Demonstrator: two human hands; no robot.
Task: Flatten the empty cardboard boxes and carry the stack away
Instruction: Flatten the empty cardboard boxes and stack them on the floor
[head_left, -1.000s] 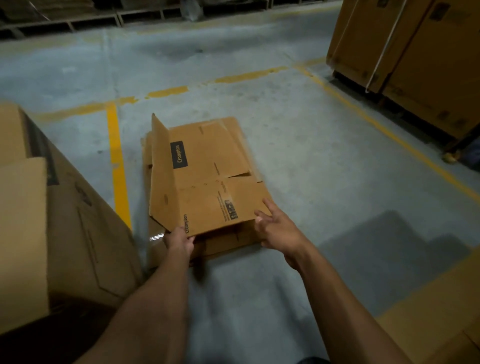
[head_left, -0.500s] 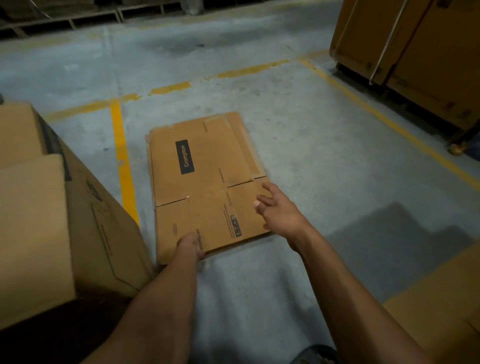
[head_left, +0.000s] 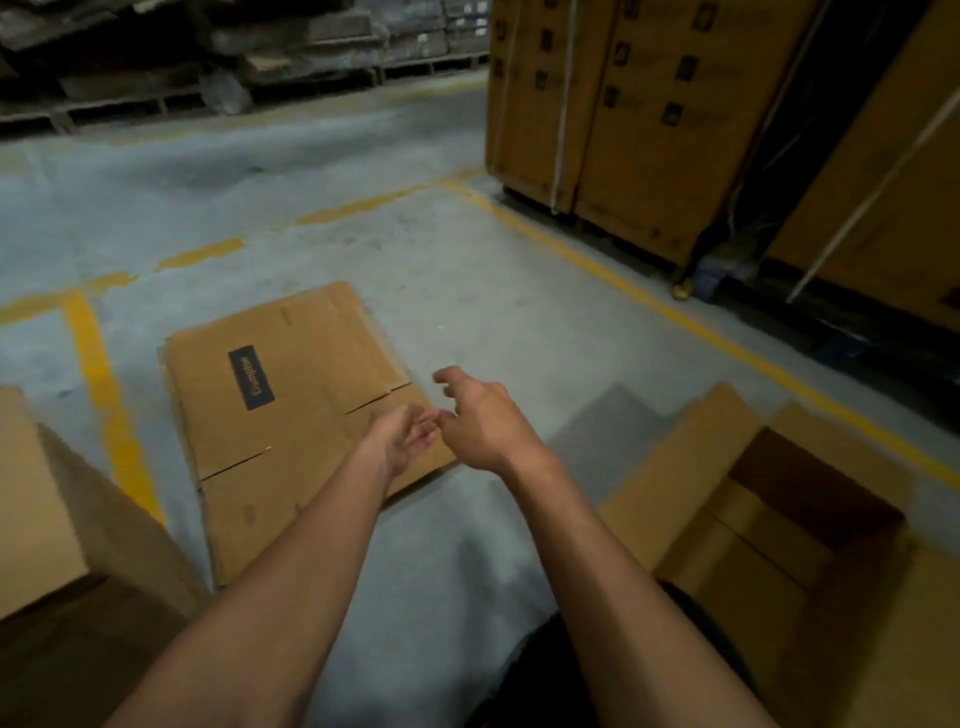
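Flattened cardboard box (head_left: 291, 415): brown corrugated sheet, roughly rectangular, lying flat on the grey concrete floor (head_left: 467, 291) just right of a painted yellow line (head_left: 104, 400). Flap slits visible as dark cuts at the near and right edges. Black label (head_left: 251, 377) on top face reads "Crompton"; smaller print nearer the arms not legible. Whether more sheets lie beneath cannot be told.

Left hand (head_left: 408, 441): above the near right corner of the sheet, fingers loosely relaxed, holding nothing. Right hand (head_left: 480, 421): just beside it, fingers spread and slightly bent, holding nothing. Contact with the sheet not discernible; slight motion blur.

Open box (head_left: 779, 519) at lower right, flaps out, interior dark, cut off by frame edge. Another box (head_left: 57, 514) at lower left, partly cut off. Tall strapped cartons (head_left: 623, 114) at upper right; their dark printed marks unreadable. Shelving in the background dim and blurred.
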